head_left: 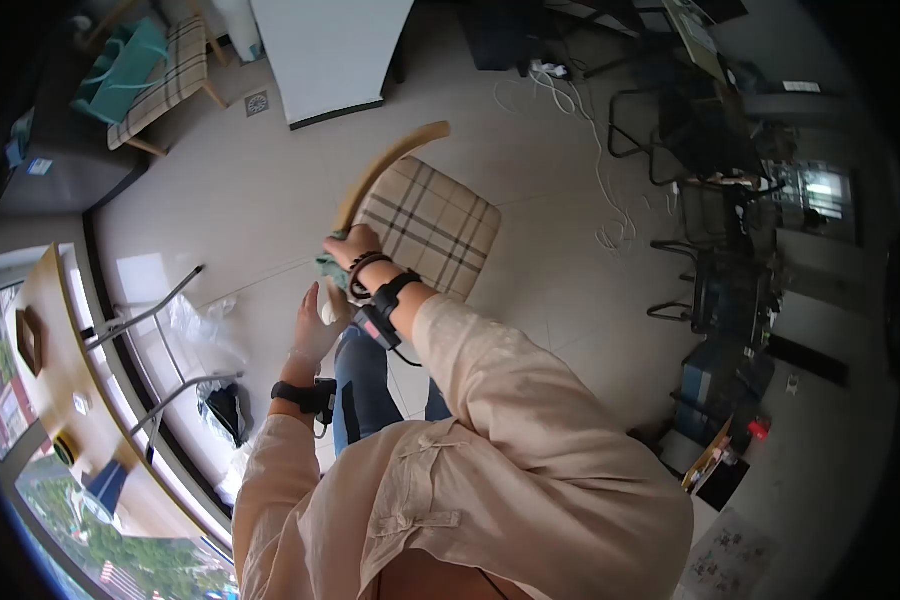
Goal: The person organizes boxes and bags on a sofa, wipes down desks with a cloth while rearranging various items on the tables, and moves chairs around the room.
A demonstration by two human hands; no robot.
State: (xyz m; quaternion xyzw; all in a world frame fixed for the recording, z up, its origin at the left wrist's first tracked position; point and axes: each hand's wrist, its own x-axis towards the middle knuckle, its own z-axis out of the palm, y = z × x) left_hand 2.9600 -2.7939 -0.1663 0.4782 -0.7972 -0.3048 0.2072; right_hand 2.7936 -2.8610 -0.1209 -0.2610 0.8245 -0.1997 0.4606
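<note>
A chair with a curved wooden backrest [388, 160] and a beige plaid seat [432, 225] stands in front of my legs. My right hand [353, 246] is closed around a green cloth [328, 267], pressed against the backrest. Just below it, my left hand [315, 325] is at the near end of the backrest with its fingers stretched out. Whether its palm touches the wood is hard to see. Dark straps with small devices circle both wrists.
A wooden table [110, 400] with metal legs lies along the window at left. A plaid bench [175, 75] holds a teal chair-like object [122, 72]. White cables [600, 150] trail across the floor at right, near black chairs [695, 285]. Clear plastic [205, 325] lies left of my hands.
</note>
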